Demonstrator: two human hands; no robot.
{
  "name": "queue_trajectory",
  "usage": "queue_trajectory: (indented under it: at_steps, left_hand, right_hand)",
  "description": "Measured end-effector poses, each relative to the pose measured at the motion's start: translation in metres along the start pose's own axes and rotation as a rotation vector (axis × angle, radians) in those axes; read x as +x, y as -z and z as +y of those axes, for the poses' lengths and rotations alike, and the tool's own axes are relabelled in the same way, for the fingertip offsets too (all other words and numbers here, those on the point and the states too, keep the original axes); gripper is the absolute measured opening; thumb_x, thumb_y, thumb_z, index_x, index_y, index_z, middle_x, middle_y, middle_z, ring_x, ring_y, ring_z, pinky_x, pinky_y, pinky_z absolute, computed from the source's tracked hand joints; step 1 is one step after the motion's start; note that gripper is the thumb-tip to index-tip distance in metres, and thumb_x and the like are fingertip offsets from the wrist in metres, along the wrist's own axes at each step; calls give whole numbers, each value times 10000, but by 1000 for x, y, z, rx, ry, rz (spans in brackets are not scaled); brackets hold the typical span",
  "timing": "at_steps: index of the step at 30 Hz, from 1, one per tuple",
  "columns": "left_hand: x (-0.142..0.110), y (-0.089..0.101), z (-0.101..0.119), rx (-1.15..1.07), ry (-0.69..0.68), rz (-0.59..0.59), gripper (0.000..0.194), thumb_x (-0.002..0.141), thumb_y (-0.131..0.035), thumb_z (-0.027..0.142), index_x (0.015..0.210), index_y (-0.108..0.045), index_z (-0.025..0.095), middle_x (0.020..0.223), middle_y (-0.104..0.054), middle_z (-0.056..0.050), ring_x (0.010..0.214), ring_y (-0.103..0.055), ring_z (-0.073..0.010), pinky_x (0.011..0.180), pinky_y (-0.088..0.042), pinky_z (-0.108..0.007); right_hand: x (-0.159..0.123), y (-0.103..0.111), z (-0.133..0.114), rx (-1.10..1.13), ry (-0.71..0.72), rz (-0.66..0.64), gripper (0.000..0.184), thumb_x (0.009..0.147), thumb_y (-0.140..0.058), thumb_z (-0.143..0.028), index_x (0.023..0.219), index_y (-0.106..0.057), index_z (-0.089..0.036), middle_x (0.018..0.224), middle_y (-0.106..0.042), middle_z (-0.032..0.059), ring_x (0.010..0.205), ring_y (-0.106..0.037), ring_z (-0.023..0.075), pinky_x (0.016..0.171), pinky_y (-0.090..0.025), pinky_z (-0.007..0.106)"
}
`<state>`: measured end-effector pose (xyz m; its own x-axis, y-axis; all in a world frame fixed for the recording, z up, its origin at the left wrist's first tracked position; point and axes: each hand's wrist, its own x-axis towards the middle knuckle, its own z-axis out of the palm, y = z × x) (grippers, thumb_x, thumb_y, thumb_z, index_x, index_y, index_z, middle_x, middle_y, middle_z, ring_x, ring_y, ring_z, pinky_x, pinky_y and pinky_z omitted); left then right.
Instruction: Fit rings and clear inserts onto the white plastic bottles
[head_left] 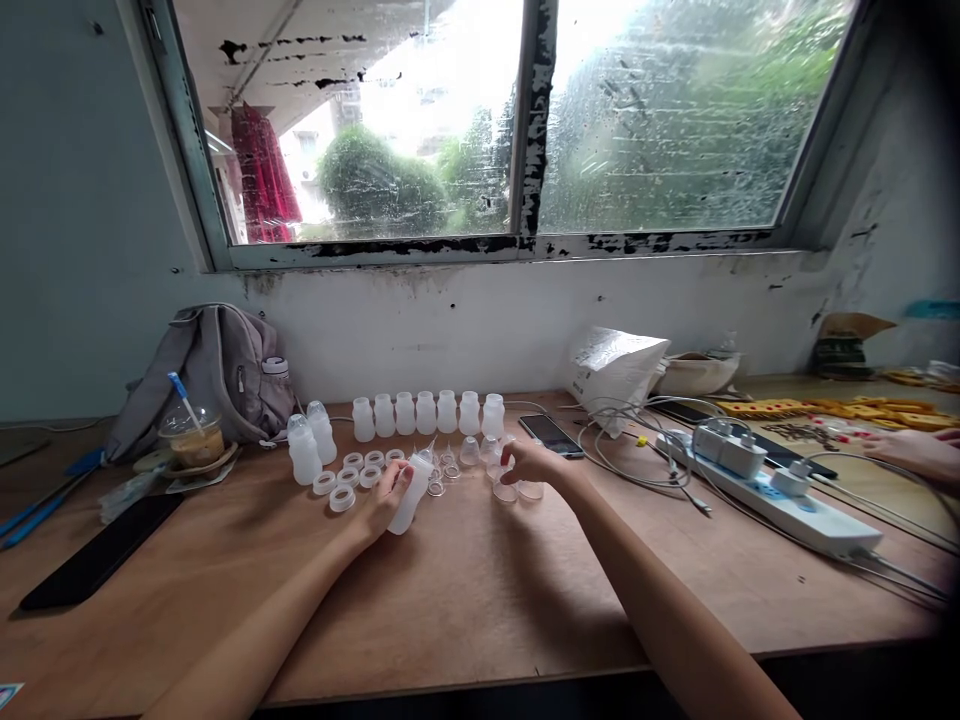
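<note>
My left hand [386,502] is closed round a frosted baby bottle [407,503], tilted above the table. My right hand [531,462] hovers over clear dome-shaped caps [529,491], its bent fingers apart; its fingertips are partly hidden. White collar rings [343,498] lie in a cluster left of the held bottle. Several clear teats [450,466] sit between my hands. A row of frosted open bottles [405,413] stands behind them. Two capped bottles [304,452] stand at the left.
A grey backpack [217,370], a drink cup [193,436] and a black phone-like slab [101,550] are at the left. On the right lie a smartphone [552,436], cables, a white power strip [772,495] and a white bag [616,370]. Another person's hand [911,452] is at far right.
</note>
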<state>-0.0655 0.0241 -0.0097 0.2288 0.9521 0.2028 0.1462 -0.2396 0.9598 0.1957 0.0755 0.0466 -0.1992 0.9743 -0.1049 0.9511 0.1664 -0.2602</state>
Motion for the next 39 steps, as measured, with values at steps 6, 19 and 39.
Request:
queue_trajectory:
  at_steps: [6,19,39]
  left_hand:
    - [-4,2,8,236,-87,10,462,823,-245,530,862,-504,149,682,-564,-40,608,-531,-151,517,-406,-249]
    - [-7,0,13,353,-148,-18,473,824,-255,526,886,-542,155,723,-558,-26,630,-499,-135,556,-384,-234]
    - [-12,-6,21,550,-157,-38,465,558,-657,418,948,-521,203,818,-584,-3,721,-549,-170,620,-412,-254]
  right_hand:
    - [6,-1,6,400,145,39,307,617,-657,-321,869,-594,-157,709,-554,28,501,-476,79,405,-336,178]
    - [-15,-3,-31,1100,547,-60,465,671,-616,-331,1098,-502,-186,1003,-554,80,796,-559,144,613,-471,247]
    - [-14,-36,-60,773,329,293,482,684,-457,-604,492,-449,-162,402,-474,-16,333,-423,65,310,-293,171]
